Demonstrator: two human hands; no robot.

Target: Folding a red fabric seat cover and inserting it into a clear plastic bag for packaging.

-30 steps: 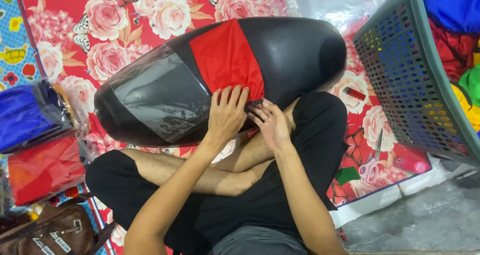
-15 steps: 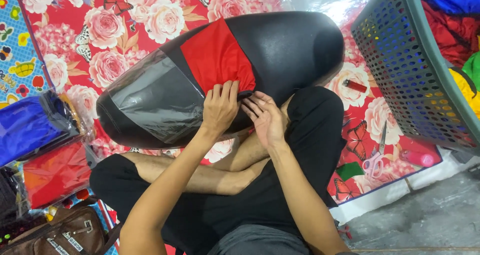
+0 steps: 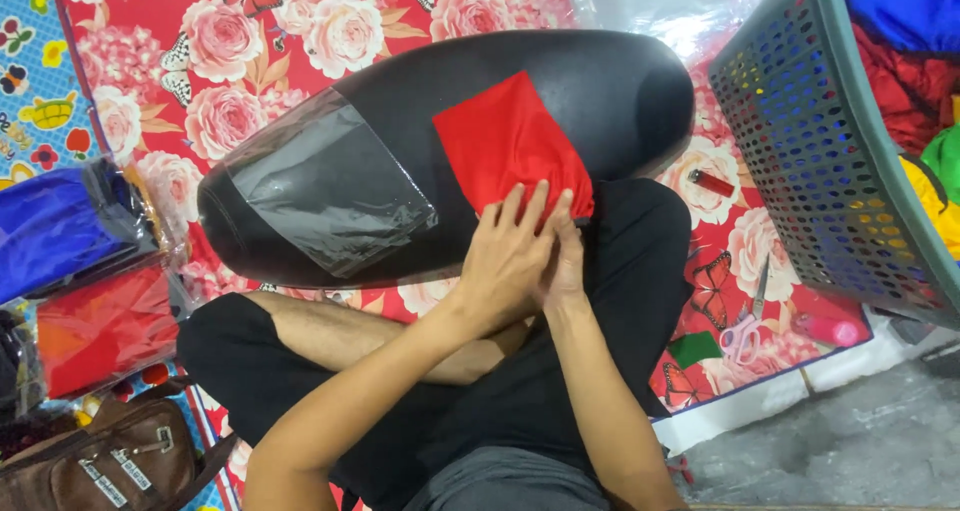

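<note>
A person sits cross-legged on the floor, on a red mat (image 3: 330, 41) with pink roses. A big black seat (image 3: 420, 131) lies across the middle of the frame, resting against the person's legs. A red cloth (image 3: 500, 136) lies over the seat, right of its middle. A clear plastic sheet (image 3: 330, 186) covers the seat's left part.

Both hands are at the lower edge of the red cloth, close together. The left hand (image 3: 505, 261) lies flat on the cloth with its fingers (image 3: 535, 211) spread out and pressing down; its grip is loose, not closed on anything. The right hand (image 3: 565, 266) is tucked just behind the left one and mostly hidden, so I cannot tell if its grip is closed.

At the right of the frame stands a grey basket (image 3: 810, 171) with holes, with blue, red and green cloth inside. Near it on the mat lie a small red lighter (image 3: 712, 183), scissors (image 3: 745, 331) and a pink tube (image 3: 832, 331). At the left lie a blue pack (image 3: 55, 231) and a red pack (image 3: 100, 326) in plastic. A brown bag (image 3: 100, 461) sits in the lower left corner
</note>
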